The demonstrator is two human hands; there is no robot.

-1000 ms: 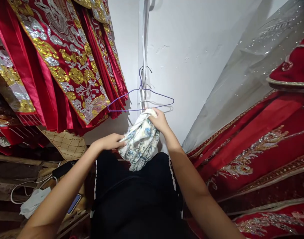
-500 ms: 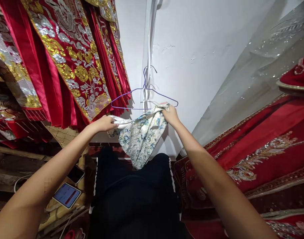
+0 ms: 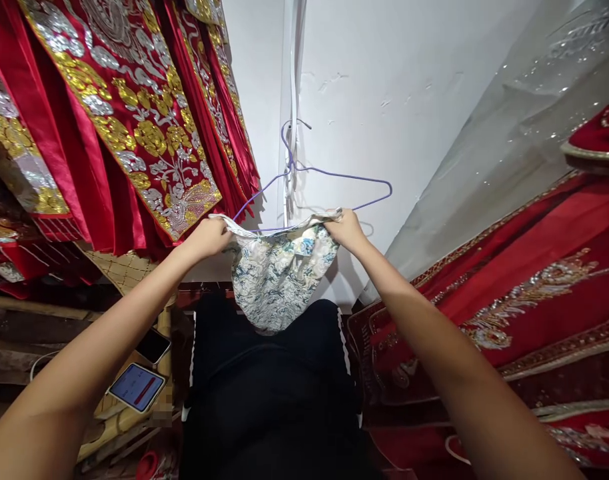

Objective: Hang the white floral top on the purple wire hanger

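Note:
My left hand (image 3: 210, 235) and my right hand (image 3: 345, 230) each grip a top corner of a white cloth with a blue-green flower print (image 3: 277, 277). The cloth is stretched between them and hangs down in front of my dark clothing. Its upper edge lies right at the bottom bar of a purple wire hanger (image 3: 314, 183), which hangs by its hook on the white wall and is tilted, its right end higher.
Red garments with gold and silver embroidery (image 3: 124, 120) hang at the left. More red embroidered fabric (image 3: 509, 293) and a grey sequined sheet (image 3: 509, 133) lie at the right. Two phones (image 3: 137, 387) rest on a wooden shelf at lower left.
The bunched cloth has been pulled open and raised: my hands moved apart and up to the hanger's bottom bar. The hanger has swung, its right end now higher.

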